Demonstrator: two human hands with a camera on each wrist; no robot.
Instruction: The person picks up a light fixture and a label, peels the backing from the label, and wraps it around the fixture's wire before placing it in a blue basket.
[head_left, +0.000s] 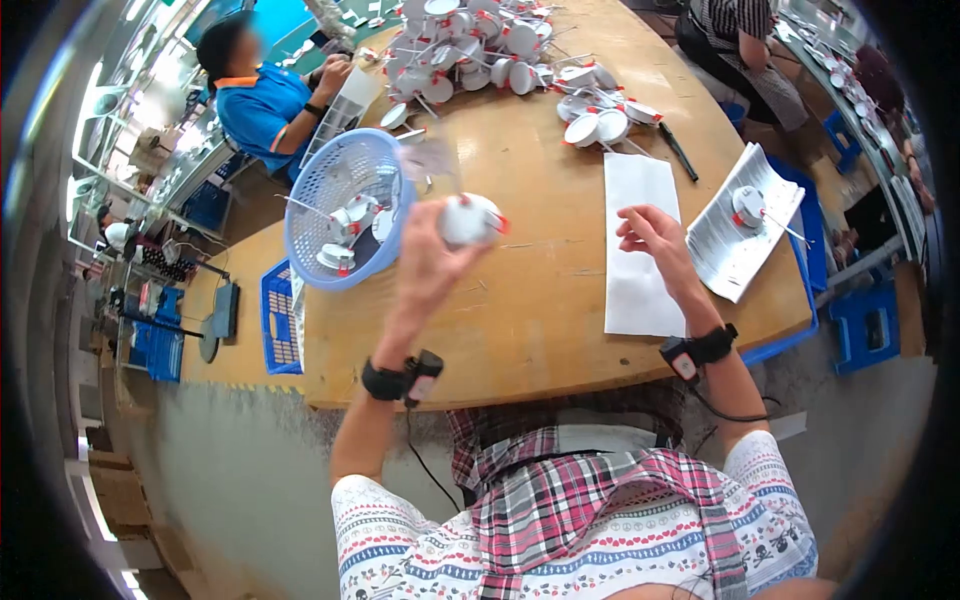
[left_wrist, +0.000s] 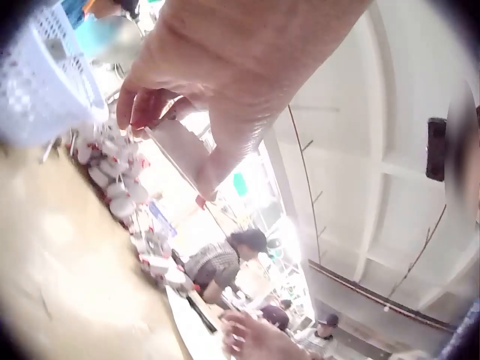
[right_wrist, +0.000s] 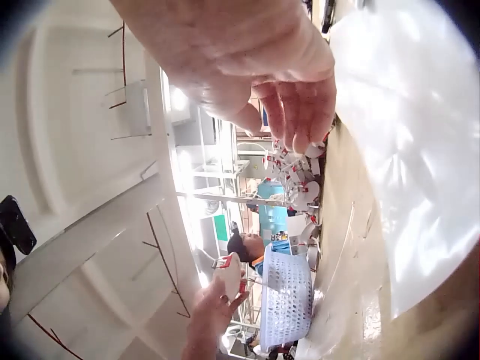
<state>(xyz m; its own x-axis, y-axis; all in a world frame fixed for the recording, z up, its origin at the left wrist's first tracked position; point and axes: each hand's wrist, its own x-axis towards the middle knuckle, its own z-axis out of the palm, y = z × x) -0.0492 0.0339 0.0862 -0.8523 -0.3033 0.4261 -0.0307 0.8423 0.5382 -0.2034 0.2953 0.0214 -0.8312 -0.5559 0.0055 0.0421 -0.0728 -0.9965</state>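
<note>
My left hand point(head_left: 428, 262) holds a round white downlight point(head_left: 468, 222) with red clips, raised above the table beside the basket. In the left wrist view, the thumb and fingers grip opposite sides of the downlight point(left_wrist: 180, 148). Right by this hand stands a light-blue perforated basket point(head_left: 325, 170) with several downlights point(head_left: 352, 222) inside. My right hand point(head_left: 655, 243) holds nothing; its fingers are loosely bent over a blank white sheet point(head_left: 640, 305). To its right, another downlight point(head_left: 747, 204) with a wire sits on printed papers point(head_left: 722, 262).
A big heap of downlights point(head_left: 465, 50) covers the table's far end, with a smaller group point(head_left: 600, 118) nearer me. A black pen point(head_left: 678, 152) lies beyond the sheet. Across the left side works a person in blue point(head_left: 255, 115). Blue crates point(head_left: 280, 320) flank the table point(head_left: 540, 330).
</note>
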